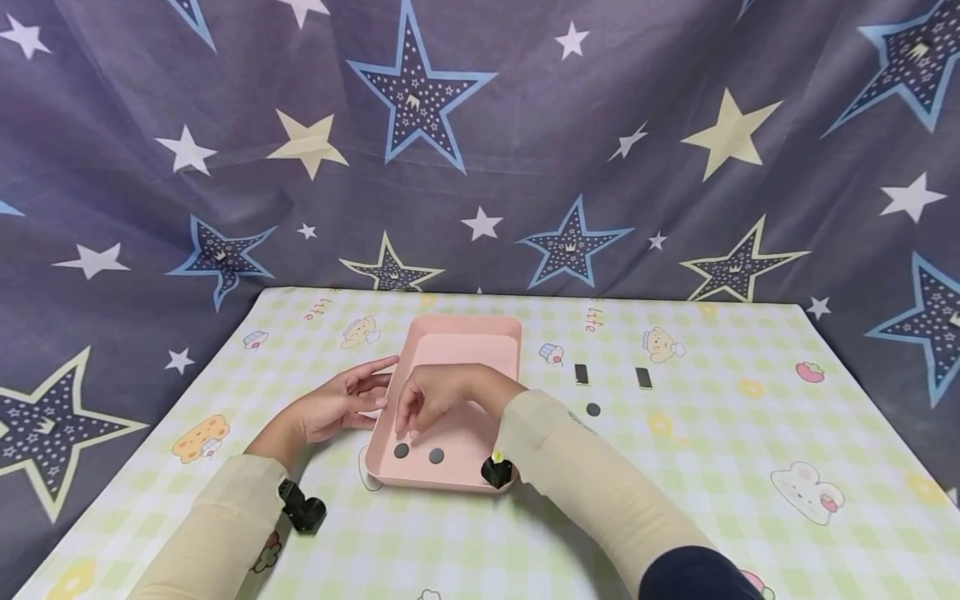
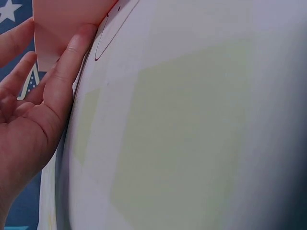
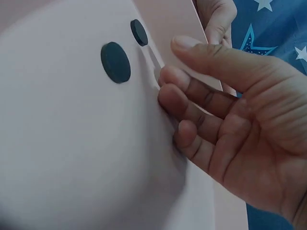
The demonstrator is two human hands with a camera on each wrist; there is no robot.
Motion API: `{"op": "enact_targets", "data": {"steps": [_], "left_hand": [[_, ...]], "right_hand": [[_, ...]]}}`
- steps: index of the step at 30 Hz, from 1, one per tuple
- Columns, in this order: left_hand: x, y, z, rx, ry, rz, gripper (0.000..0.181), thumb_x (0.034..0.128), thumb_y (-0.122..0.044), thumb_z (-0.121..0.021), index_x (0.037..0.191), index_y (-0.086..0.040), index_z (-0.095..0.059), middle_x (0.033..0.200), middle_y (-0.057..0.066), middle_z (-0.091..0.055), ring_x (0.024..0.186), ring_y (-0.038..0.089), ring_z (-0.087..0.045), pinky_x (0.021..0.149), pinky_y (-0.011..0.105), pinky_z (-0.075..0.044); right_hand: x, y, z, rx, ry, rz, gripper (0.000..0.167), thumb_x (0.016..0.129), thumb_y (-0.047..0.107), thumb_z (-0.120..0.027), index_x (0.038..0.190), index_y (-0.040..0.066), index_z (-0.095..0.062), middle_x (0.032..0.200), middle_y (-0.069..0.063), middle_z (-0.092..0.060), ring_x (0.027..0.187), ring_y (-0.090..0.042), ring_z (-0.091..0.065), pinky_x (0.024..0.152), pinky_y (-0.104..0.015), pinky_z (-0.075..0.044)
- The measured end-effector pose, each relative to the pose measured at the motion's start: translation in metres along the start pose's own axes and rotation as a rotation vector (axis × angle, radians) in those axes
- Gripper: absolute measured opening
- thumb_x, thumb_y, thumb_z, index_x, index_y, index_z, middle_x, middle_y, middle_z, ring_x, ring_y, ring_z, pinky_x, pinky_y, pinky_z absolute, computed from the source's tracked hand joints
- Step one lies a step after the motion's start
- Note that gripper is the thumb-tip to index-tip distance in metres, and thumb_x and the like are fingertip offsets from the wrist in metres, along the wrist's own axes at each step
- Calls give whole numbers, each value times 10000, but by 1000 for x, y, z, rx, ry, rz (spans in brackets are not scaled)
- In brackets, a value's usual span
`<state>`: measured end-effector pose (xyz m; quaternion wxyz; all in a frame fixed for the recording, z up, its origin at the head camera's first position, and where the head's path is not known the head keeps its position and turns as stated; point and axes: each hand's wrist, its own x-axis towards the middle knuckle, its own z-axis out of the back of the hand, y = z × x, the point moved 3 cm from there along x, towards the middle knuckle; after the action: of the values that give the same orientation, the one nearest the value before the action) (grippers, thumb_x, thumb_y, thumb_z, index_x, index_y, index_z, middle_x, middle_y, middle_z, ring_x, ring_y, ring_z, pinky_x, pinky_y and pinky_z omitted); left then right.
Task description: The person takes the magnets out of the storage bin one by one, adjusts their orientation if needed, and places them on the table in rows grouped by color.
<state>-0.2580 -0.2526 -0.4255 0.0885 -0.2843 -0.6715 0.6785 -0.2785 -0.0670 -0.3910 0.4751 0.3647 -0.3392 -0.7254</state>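
A pink rectangular tray (image 1: 465,350) lies on the table, with two dark round discs (image 1: 401,451) (image 1: 437,456) near its front left corner. My left hand (image 1: 333,406) is at the tray's left side, its fingertips touching the outer wall; the left wrist view shows those fingers (image 2: 62,81) extended against the pink wall. Inside the tray my right hand (image 1: 431,396) hovers just behind the discs. In the right wrist view its fingers (image 3: 192,103) are loosely bent, the thumb apart from them, and no held thing shows. Both discs (image 3: 115,63) lie flat, apart from the fingertips.
Right of the tray, two dark rectangular pieces (image 1: 581,374) (image 1: 644,378) and another dark disc (image 1: 593,410) lie on the checked tablecloth (image 1: 712,467). A star-patterned curtain (image 1: 510,150) hangs behind the table. Each wrist wears a small black camera (image 1: 302,507).
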Motion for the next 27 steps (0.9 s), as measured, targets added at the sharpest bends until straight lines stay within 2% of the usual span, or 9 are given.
{"op": "enact_targets", "data": {"steps": [9, 17, 22, 27], "left_hand": [[-1, -1, -1, -34, 4, 5, 779, 943, -35, -585, 1579, -141, -147, 1578, 223, -190, 1209, 144, -522, 942, 467, -489], [-1, -1, -1, -22, 12, 5, 774, 950, -47, -580, 1580, -149, -143, 1574, 232, -195, 1243, 180, -501, 949, 472, -485], [0, -1, -1, -21, 5, 7, 765, 954, -46, -575, 1580, -148, -146, 1578, 230, -183, 1250, 200, -497, 950, 476, -483], [0, -1, -1, -21, 0, 10, 771, 951, -43, -579, 1580, -152, -147, 1582, 222, -181, 1249, 199, -499, 946, 471, -487]], "right_hand": [[3, -1, -1, -21, 0, -29, 185, 810, -80, -733, 991, -43, -748, 873, -57, -744, 655, -13, -502, 615, -140, -400], [5, 2, -6, -82, 101, -38, 230, 801, -31, -767, 1028, 8, -759, 944, -39, -748, 742, 27, -473, 711, -119, -389], [5, 2, -6, -134, 93, -90, 207, 801, 1, -780, 1004, 41, -772, 914, 0, -748, 757, 59, -477, 725, -97, -386], [5, 0, -4, -163, 83, -98, 206, 805, 1, -775, 1007, 42, -772, 912, 4, -746, 757, 78, -509, 709, -90, -398]]}}
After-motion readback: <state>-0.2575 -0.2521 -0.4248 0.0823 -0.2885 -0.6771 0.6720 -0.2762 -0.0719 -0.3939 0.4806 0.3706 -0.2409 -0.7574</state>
